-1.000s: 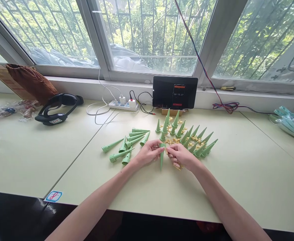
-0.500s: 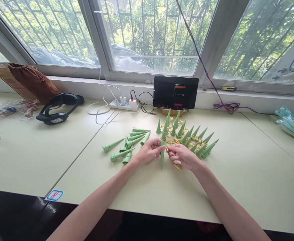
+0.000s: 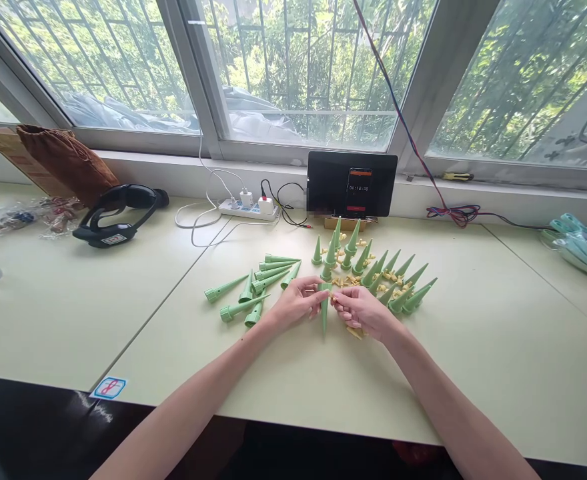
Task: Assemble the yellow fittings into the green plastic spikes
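Midway between the near and far edges of the bench, the person's two hands nearly meet over a green cone. The left hand pinches it by its wide end, thumb and fingers closed around it, so the narrow tip points toward the near edge. The right hand has thumb and forefinger pressed together on a small yellow piece, right beside the cone — whether the two touch, I can't make out from here. Its other fingers are curled in, with more yellow bits on the surface just below them.

Toward the left edge from the hands, loose green cones lie on their sides, pointing various ways. Toward the far edge and the right, a cluster of green cones stands tips up, with yellow pieces scattered among them. Behind that cluster, a tablet displaying a timer is propped along the far edge — a white power strip sits to its left, cords trailing.
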`<state>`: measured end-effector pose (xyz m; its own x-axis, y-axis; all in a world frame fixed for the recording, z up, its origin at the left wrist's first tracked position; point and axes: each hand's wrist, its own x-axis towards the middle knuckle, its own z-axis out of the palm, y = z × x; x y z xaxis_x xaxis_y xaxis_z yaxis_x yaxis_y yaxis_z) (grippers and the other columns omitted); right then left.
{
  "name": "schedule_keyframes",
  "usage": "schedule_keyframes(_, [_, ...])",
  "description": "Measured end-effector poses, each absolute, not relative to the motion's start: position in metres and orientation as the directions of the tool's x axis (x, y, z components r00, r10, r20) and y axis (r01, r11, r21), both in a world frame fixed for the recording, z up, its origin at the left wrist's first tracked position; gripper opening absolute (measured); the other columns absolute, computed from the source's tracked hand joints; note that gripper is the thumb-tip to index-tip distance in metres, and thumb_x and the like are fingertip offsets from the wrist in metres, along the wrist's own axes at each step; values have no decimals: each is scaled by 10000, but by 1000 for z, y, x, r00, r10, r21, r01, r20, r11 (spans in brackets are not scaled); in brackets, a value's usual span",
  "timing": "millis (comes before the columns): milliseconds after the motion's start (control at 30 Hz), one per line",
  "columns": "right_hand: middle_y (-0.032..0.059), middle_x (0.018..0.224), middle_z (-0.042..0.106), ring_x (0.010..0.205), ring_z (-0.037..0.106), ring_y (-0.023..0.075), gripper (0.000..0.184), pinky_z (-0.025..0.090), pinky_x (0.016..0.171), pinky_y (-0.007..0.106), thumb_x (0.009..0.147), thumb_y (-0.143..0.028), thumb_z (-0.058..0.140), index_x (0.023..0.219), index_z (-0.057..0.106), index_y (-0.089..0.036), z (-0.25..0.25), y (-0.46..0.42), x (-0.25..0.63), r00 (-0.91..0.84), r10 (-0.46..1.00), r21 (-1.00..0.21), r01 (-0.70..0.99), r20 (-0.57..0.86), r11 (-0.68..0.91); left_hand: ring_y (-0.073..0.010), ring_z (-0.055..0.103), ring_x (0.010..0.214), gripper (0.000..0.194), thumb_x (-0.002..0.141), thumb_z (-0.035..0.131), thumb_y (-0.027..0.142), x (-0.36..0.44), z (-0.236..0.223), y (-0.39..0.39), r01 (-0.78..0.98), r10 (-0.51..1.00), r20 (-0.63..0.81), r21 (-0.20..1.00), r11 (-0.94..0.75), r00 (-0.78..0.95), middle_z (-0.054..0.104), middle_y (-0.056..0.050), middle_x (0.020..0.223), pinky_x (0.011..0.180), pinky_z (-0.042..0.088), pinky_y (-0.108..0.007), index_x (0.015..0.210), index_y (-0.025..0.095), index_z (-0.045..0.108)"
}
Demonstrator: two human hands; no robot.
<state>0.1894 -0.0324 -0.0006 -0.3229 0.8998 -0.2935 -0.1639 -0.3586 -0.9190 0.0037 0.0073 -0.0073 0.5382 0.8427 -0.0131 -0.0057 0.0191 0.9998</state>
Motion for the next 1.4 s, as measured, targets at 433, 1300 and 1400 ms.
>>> schedule_keyframes(433, [-32,538,477,466,402,114,327,336,470,253,939,-446,522,749,596,-190,-3,-36,183,-204,970,-917,348,129,195,-61,464,462,418,716,793,489,1,-6,8,-122,813,-99,971,204,573,542,46,626,440,387,-196,864,165,575])
schedule_keyframes(1300, [-61,493,414,390,320,75,349,275,369,217,883,-477,587,697,563,-183,4,-38,184,-259,958,-982,169,-127,-84,-84,497,479,397,737,772,473,2,-8,8,-49,828,16,999,14,561,542,38,603,435,411,-204,888,148,600])
schedule_keyframes(1400, [-61,543,416,418,311,54,398,238,338,181,797,-516,703,671,531,-180,6,-38,187,-302,917,-963,14,-260,-268,-80,474,452,392,752,748,496,3,-8,7,-28,815,36,999,-24,579,523,43,566,425,395,-206,856,143,613])
